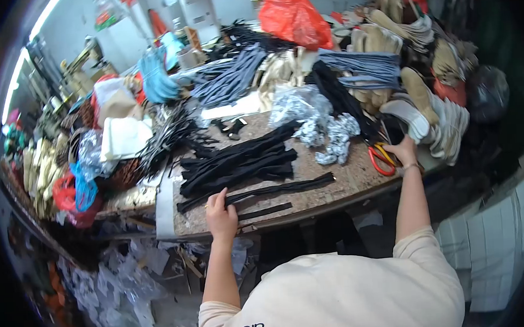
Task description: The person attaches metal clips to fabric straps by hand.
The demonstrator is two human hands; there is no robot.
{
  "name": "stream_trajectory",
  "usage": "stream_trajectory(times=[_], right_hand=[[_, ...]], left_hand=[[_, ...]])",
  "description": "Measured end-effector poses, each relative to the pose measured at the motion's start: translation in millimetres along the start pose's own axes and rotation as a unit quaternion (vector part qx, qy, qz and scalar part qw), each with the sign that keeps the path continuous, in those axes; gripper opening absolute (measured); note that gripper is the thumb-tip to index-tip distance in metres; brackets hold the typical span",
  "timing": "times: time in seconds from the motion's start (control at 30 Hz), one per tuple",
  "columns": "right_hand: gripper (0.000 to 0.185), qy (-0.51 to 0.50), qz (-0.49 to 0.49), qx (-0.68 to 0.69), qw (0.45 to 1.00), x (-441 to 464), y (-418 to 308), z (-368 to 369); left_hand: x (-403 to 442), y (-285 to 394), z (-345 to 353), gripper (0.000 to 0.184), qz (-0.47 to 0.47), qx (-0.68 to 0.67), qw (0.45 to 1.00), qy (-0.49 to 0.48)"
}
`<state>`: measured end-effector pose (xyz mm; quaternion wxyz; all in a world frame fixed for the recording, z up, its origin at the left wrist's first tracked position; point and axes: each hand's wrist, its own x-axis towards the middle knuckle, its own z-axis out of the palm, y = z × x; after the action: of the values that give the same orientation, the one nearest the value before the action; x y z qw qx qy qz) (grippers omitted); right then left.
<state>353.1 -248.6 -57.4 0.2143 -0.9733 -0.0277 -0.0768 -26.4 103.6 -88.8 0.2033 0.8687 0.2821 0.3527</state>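
Note:
My left hand (221, 216) rests at the table's front edge, its fingers on the left end of a thin black strip (267, 211), beside a longer black strip (281, 189). Behind it lies a pile of black fabric strips (238, 165). At the right, my right hand (403, 152) reaches to the scissors (382, 160) with red and yellow handles, its fingers at the handles. Whether the fingers close on them is hard to make out. A long black bundle (345, 103) lies just behind the scissors.
Blue-grey strips (234, 76), a red plastic bag (295, 19) and clear plastic (300, 105) stand at the back. Stacked beige and white pieces (418, 96) fill the right side. Black cords (168, 133) and a white cloth (124, 138) lie left. Plastic scraps (120, 283) cover the floor.

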Motion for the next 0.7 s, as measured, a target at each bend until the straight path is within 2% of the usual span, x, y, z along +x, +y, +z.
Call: stream_trajectory(times=[0.4, 0.53, 0.7], right_hand=[[0.07, -0.018, -0.044, 0.095, 0.994, 20.3, 6.6, 13.6], [0.065, -0.021, -0.039, 0.109, 0.993, 16.7, -1.1, 6.8], [0.058, -0.098, -0.119, 0.22, 0.963, 32.7, -2.2, 27.4]], left_hand=[[-8.2, 4.7, -5.4, 0.037, 0.015, 0.022, 0.998, 0.057], [-8.9, 4.8, -5.7, 0.038, 0.023, 0.025, 0.997, 0.064], [-11.4, -0.1, -16.4, 0.037, 0.008, 0.029, 0.998, 0.059]])
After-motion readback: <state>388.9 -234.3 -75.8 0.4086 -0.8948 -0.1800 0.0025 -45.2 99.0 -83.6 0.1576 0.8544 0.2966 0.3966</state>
